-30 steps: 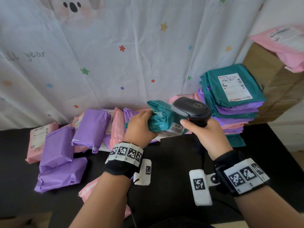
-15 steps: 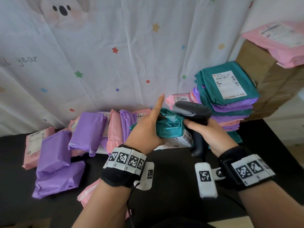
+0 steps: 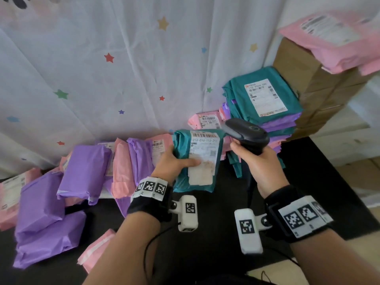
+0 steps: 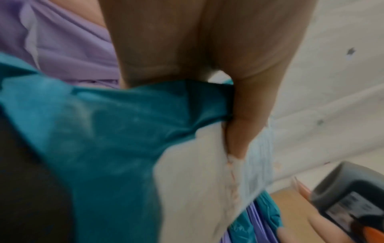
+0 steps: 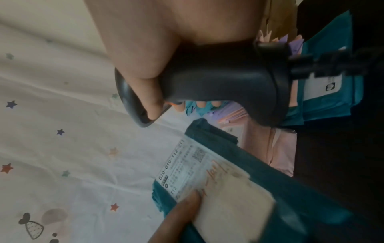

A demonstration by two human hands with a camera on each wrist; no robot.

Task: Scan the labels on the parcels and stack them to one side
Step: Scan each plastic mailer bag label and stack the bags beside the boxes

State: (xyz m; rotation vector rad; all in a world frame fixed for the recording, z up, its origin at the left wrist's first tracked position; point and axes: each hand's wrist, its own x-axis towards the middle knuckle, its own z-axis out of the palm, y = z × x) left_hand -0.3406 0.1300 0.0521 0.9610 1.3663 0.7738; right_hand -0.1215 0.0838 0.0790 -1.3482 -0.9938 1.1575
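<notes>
The teal parcel [image 3: 197, 159] bears a white label [image 3: 203, 153] reading "010-010-112-211" (fine print below is too small); the stack's top label [image 3: 265, 97] is partly legible: "110 V004".

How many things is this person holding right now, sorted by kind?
Teal parcel: 1, gripped in the left hand
Scanner: 1, gripped in the right hand
Total: 2
</notes>
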